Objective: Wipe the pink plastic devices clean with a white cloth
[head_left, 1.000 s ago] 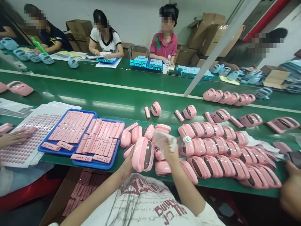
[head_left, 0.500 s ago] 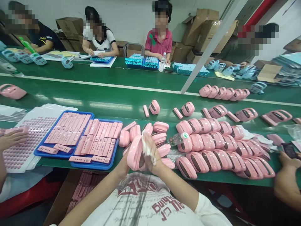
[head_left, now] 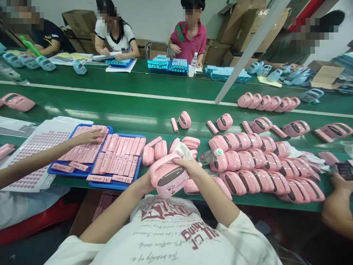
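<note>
My left hand (head_left: 148, 181) grips a pink handled device (head_left: 168, 176) with a dark oval window, held just above the near edge of the green table (head_left: 154, 121). My right hand (head_left: 190, 165) is closed on a white cloth (head_left: 180, 150) pressed against the top of that device. Rows of the same pink devices (head_left: 256, 165) lie on the table to the right of my hands, and a few more (head_left: 158, 150) sit just behind them.
Two blue trays (head_left: 110, 184) of pink button strips sit to my left; a neighbour's hand (head_left: 89, 137) reaches over them. A small clear bottle (head_left: 211, 155) lies among the devices. Another person's hand (head_left: 335, 206) is at the right edge. Several workers sit across the belt with blue parts.
I have turned the device so its dark window faces me, and my right hand with the cloth moved from its side to its top. The neighbour's hand reached from the sticker sheet to the tray.
</note>
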Action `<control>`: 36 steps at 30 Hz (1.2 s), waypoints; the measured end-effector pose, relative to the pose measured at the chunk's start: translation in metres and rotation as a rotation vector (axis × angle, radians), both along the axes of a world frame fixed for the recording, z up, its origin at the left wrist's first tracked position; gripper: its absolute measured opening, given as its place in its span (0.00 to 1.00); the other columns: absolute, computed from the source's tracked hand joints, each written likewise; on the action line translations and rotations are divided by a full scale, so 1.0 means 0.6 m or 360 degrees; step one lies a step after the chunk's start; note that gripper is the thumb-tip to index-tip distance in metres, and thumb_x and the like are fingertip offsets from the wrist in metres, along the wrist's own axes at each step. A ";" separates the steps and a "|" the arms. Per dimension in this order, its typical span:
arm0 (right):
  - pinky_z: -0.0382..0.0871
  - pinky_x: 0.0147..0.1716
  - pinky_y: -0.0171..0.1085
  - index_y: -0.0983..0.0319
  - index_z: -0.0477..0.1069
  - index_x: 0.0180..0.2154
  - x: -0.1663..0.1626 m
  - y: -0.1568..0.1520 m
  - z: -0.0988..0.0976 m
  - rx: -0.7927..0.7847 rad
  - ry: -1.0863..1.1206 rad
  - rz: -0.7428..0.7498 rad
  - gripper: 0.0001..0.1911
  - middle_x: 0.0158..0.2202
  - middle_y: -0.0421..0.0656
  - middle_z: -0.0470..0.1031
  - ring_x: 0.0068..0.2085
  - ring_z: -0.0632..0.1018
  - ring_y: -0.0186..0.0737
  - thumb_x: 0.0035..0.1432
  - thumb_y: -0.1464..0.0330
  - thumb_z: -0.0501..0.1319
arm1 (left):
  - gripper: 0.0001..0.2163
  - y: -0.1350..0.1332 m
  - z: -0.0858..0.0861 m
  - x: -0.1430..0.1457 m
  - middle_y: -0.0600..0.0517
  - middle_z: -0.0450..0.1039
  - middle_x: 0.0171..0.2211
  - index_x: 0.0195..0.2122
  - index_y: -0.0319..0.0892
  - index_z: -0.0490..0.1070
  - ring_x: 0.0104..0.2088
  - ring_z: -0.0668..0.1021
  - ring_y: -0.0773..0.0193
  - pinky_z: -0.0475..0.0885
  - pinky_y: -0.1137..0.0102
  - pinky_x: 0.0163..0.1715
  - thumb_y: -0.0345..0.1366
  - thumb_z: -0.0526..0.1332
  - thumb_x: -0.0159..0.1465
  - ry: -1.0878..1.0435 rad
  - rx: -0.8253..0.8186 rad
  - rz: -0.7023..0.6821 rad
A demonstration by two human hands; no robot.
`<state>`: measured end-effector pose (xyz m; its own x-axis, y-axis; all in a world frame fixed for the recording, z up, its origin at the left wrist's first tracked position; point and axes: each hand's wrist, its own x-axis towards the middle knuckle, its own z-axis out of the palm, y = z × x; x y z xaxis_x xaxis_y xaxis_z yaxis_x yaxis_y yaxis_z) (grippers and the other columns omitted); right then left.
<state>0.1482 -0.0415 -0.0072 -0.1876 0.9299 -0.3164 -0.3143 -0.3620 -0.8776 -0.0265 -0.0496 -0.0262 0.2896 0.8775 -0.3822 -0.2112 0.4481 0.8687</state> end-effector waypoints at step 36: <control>0.71 0.45 0.45 0.61 0.73 0.37 -0.089 0.011 -0.056 -0.0184 -0.0211 -0.0080 0.21 0.36 0.42 0.79 0.40 0.78 0.45 0.42 0.57 0.71 | 0.33 -0.004 -0.048 -0.111 0.46 0.74 0.48 0.53 0.42 0.68 0.47 0.76 0.51 0.70 0.61 0.47 0.39 0.71 0.44 0.0050 0.0168 -0.0208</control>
<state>0.0950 -0.0346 -0.0408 -0.0913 0.8932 -0.4403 -0.2188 -0.4493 -0.8661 -0.0934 -0.0520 -0.0552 0.3933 0.8689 -0.3007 -0.1293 0.3760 0.9176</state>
